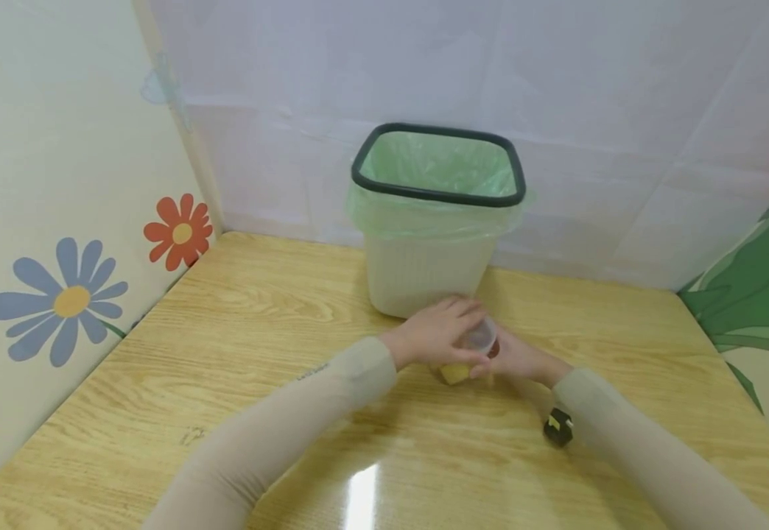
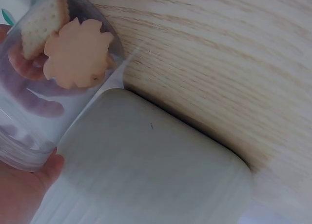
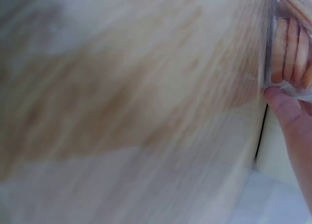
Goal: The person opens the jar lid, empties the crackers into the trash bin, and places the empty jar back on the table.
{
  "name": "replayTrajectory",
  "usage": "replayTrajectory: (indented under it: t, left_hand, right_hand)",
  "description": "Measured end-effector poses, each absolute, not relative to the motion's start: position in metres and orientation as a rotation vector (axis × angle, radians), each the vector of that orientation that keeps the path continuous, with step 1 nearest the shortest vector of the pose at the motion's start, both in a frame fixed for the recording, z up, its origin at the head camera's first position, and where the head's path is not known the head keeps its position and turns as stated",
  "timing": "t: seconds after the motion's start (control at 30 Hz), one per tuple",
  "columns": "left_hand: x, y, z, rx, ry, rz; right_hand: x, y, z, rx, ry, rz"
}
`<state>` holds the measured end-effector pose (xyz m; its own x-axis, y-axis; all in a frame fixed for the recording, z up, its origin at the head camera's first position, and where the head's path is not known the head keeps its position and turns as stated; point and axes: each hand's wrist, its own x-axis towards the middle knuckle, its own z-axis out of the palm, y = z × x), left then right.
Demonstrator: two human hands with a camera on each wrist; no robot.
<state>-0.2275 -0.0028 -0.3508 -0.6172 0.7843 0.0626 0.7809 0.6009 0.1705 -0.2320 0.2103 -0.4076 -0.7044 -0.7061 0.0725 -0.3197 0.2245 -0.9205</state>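
The clear biscuit container is between the hands, equally near both, its long axis seemingly tilted; left hand and right hand grip it, just before the waste bin.

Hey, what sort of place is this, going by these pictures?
Probably an indoor tabletop setup, perhaps a staged corner: there's a wood-grain table, a creased pale backdrop behind it, and a big blue flower decorating the side. I can't tell the building.
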Motion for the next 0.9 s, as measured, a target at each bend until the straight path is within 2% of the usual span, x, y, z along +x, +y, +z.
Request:
replayTrajectory:
  t: [0.9]
  left_hand:
    - [-0.211, 0.005, -0.354, 1.229, 2.991, 0.323]
  right_hand:
    - [-0.232, 0.209, -0.407, -0.976, 2.216, -1.424]
